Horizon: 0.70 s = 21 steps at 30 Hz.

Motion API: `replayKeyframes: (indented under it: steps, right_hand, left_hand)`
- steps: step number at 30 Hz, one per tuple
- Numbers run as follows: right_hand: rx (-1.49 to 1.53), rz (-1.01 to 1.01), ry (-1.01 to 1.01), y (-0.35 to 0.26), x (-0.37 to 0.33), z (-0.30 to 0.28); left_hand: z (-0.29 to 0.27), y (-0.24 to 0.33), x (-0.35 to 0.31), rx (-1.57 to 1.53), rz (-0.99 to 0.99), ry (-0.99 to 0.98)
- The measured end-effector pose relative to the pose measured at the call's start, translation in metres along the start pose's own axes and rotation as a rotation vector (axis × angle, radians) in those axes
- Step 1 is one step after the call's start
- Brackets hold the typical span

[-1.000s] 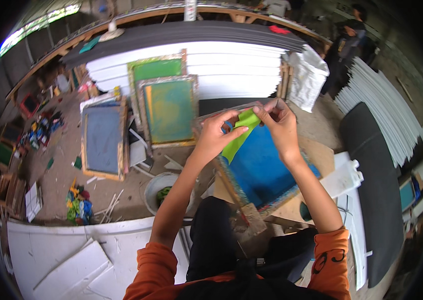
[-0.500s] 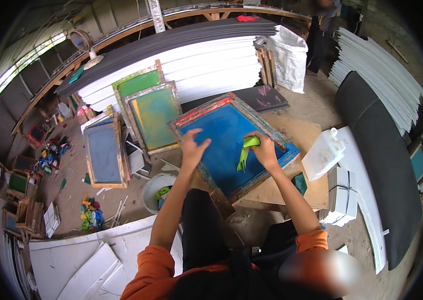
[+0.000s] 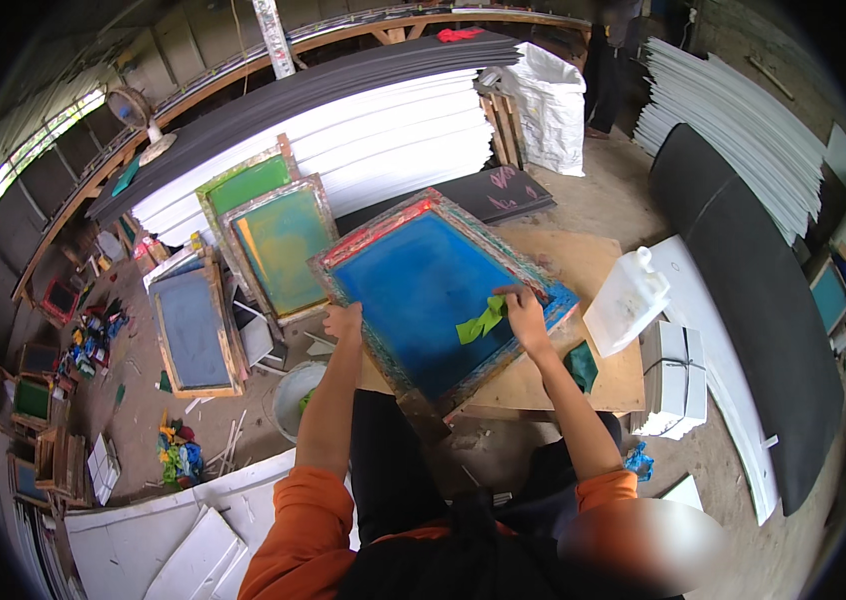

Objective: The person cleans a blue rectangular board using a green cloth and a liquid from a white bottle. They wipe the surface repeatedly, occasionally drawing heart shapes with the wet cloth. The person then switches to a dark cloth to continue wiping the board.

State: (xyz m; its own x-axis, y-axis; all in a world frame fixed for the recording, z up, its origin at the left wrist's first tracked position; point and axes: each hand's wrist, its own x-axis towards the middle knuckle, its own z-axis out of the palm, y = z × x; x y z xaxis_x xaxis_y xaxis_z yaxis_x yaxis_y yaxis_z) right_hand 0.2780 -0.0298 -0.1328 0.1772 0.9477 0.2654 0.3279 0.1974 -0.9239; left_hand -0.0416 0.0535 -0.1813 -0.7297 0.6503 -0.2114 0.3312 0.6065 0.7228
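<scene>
Left hand: at the near-left rim of the framed blue screen, fingers curled in; seems to touch the wood, but cannot tell whether it grips. Right hand: thumb and fingers pinch one end of a bright green cloth near the screen's right side.

Key relation: the cloth hangs from the right fingertips toward the left hand and slightly toward the body, its long axis slanting across the blue mesh. The right hand is the nearer by far; the left is well apart from the cloth, with open mesh between. Cannot tell whether the free end rests on the mesh or floats just above. The screen lies between the hands, its longer axis running from far left to near right.

Surroundings: tan tabletop under the screen; whitish jug right of the right hand; dark green cloth beside the right forearm; bucket beside the left forearm.
</scene>
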Motion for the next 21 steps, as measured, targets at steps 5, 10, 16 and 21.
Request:
replayKeyframes:
  steps: [5,10,16,21]
  right_hand:
    - [-0.209,-0.154,0.136,-0.029,-0.031,-0.017]
    - [-0.224,-0.264,0.192,-0.039,-0.025,-0.017]
    - [-0.166,-0.340,0.237,-0.093,0.012,-0.019]
    - [-0.045,-0.520,0.273,-0.156,0.060,-0.007]
  left_hand:
    - [-0.018,0.012,-0.028,-0.311,0.078,0.038]
    - [-0.042,0.036,-0.028,-0.486,0.269,-0.027]
    - [-0.086,0.089,-0.057,-0.665,0.576,0.018]
    - [-0.109,0.107,-0.060,-0.743,0.867,0.108]
